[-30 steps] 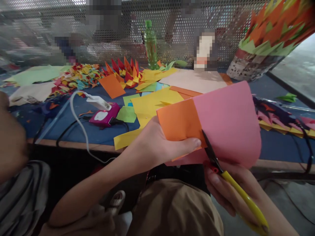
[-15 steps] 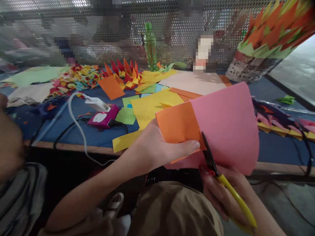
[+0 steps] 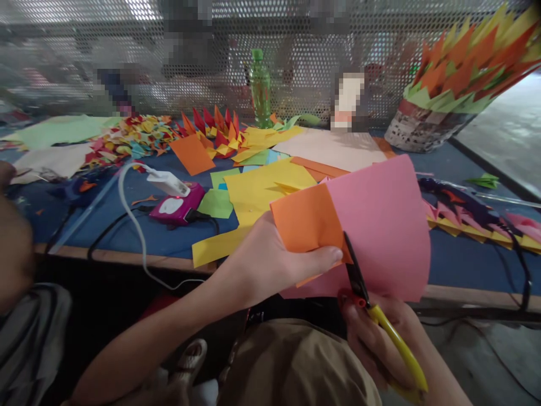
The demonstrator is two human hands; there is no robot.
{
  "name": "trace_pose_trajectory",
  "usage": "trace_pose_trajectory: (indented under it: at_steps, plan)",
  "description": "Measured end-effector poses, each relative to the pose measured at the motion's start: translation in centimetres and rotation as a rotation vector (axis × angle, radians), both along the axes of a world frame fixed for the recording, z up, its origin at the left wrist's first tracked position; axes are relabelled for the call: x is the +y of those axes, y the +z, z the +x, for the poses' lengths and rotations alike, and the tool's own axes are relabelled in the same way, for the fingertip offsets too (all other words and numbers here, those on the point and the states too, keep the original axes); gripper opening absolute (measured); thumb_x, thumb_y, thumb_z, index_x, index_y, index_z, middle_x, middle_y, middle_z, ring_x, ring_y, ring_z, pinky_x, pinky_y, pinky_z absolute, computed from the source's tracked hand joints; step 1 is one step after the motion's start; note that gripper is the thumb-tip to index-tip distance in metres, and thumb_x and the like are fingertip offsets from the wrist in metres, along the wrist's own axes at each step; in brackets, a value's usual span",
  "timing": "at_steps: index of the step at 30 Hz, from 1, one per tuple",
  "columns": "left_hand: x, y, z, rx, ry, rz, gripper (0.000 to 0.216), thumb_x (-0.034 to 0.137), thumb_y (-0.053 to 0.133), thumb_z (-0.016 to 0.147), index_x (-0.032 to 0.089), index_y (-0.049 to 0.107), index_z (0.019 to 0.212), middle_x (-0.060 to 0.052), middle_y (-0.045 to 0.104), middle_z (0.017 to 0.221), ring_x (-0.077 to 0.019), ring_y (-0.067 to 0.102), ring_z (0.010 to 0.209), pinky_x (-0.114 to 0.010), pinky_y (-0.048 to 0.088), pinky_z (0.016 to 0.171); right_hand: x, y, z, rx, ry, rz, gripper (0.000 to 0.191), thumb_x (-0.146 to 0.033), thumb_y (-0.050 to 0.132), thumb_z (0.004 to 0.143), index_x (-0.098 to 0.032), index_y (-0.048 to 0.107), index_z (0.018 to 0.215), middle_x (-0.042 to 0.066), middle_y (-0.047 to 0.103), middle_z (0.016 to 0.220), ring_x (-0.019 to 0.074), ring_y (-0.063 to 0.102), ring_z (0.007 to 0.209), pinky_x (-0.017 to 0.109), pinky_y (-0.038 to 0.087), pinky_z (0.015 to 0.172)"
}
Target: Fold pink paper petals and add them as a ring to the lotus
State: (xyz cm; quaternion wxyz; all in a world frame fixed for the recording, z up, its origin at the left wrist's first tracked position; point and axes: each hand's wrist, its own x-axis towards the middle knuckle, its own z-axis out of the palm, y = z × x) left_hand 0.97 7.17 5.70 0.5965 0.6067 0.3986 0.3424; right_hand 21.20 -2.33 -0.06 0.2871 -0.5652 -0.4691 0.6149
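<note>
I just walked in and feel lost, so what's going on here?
A person's left hand grips orange paper over a pink sheet. The right hand holds yellow-handled scissors, the dark blades at the orange paper's right edge; whether they are closed is unclear. On the blue table beyond lie yellow paper and a pile of colourful scraps.

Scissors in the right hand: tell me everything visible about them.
The scissors show a dark, metal-looking blade, a red part near its base and a curved, glossy yellow handle, probably plastic. Held in the right hand, they slant tip up and leftward, the blade at the orange paper's right edge, before the pink sheet. How far they are open is hidden.
</note>
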Motion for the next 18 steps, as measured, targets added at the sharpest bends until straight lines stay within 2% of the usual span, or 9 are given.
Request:
trace_pose_trajectory:
  at_steps: [5,8,14,18]
  plan:
    - [0.0,-0.2,0.1,-0.022,-0.003,-0.017,0.044,0.020,0.083,0.085,0.018,0.070,0.127,-0.004,0.081,0.118,-0.0241,0.075,0.109,-0.035,0.062,0.093,0.1,-0.3,-0.2,0.002,0.007,-0.006,0.074,-0.087,0.058,0.090,-0.023,0.042,0.058,-0.004,0.041,0.042,0.0056,0.031,0.037,0.025,0.015,0.041]
    - [0.1,-0.3,0.2,-0.024,0.010,-0.009,0.043,0.019,0.082,0.086,0.017,0.069,0.128,-0.005,0.080,0.121,-0.0242,0.074,0.112,-0.036,0.061,0.098,-0.3,-0.8,-0.2,0.031,-0.017,0.000,0.067,-0.085,0.063,0.089,-0.023,0.048,0.067,-0.007,0.038,0.042,0.0058,0.028,0.037,0.025,0.020,0.041]
    - [0.2,-0.8,-0.1,-0.004,-0.013,-0.011,0.040,0.023,0.082,0.088,0.016,0.070,0.125,-0.006,0.080,0.121,-0.0246,0.075,0.110,-0.037,0.061,0.098,-1.5,-3.4,0.3,0.019,-0.069,0.193,0.052,-0.074,0.066,0.095,-0.024,0.055,0.089,-0.005,0.046,0.063,0.0085,0.031,0.048,0.026,0.022,0.045]
    - [-0.1,-1.4,0.0,0.013,-0.053,-0.021,0.033,0.023,0.081,0.089,0.019,0.072,0.122,-0.003,0.080,0.118,-0.0222,0.075,0.109,-0.033,0.061,0.096,-0.7,-4.5,0.0,0.152,-0.016,0.293,0.062,-0.088,0.055,0.091,-0.027,0.046,0.084,-0.003,0.044,0.072,0.0124,0.032,0.057,0.029,0.030,0.052]
